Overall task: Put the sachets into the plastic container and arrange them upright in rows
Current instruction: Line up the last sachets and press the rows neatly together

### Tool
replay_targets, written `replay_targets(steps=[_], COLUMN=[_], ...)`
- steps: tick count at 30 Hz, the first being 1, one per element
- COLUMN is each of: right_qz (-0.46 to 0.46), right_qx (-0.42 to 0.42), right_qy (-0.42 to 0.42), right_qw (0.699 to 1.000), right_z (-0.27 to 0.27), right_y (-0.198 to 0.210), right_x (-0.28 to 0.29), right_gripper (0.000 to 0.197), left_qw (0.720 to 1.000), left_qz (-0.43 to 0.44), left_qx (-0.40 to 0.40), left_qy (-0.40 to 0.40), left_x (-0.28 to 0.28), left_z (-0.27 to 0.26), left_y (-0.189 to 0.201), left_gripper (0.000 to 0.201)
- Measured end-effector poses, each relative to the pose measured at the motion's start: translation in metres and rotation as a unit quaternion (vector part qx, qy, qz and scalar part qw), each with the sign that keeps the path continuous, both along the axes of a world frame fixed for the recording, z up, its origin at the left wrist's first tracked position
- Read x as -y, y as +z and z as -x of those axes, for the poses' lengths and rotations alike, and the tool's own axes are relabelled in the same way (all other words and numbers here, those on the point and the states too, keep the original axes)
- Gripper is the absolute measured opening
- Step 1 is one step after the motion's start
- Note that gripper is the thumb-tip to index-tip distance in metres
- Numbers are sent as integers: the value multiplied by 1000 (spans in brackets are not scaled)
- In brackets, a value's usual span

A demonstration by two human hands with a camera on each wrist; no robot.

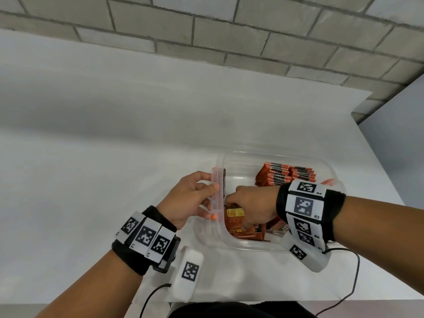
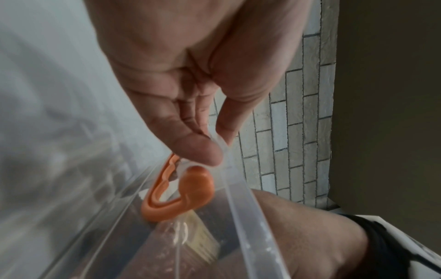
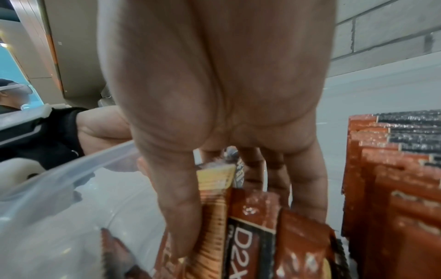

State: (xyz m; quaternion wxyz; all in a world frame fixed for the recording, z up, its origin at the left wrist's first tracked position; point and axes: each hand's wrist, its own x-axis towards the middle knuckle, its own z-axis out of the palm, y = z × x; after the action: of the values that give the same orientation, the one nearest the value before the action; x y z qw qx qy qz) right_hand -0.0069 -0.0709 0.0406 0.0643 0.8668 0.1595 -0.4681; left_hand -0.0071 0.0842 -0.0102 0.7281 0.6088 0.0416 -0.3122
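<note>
A clear plastic container [image 1: 231, 245] with orange clips sits on the white table. My left hand [image 1: 195, 198] pinches the container's raised side latch [image 1: 216, 191] at the left rim [image 2: 241, 222], thumb and fingertip on the clear flap above the orange clip [image 2: 190, 190]. My right hand [image 1: 250, 207] reaches inside and grips a bundle of red-brown sachets [image 3: 250, 232], thumb on one side and fingers on the other. A row of upright sachets [image 1: 284, 175] stands at the container's far right [image 3: 393, 179]. Loose sachets [image 1: 236, 223] lie near the front wall.
The white table [image 1: 91, 157] runs left and back to a grey brick wall [image 1: 229, 31]. Its right edge falls off beyond the container. Cables [image 1: 353, 278] trail from both wristbands along the near table edge.
</note>
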Motion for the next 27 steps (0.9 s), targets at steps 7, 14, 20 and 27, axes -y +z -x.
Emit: replay_targets(steps=[7, 14, 20, 27], right_qz=[-20, -36, -98, -296], right_qx=[-11, -44, -28, 56], right_qy=[-14, 21, -34, -230], right_qw=[1000, 998, 994, 925], right_z=[2, 2, -3, -13], right_y=[1, -3, 2, 53], right_x=[3, 5, 14, 60], right_gripper=[72, 66, 51, 31], left_qw=[1000, 999, 994, 980], left_qz=[-5, -42, -87, -56], left_qx=[5, 21, 52, 110], left_qy=[-1, -7, 27, 158], left_x=[0, 0, 0, -6], left_z=[0, 0, 0, -7], left_y=[3, 2, 1, 36], left_gripper=[16, 16, 17, 24])
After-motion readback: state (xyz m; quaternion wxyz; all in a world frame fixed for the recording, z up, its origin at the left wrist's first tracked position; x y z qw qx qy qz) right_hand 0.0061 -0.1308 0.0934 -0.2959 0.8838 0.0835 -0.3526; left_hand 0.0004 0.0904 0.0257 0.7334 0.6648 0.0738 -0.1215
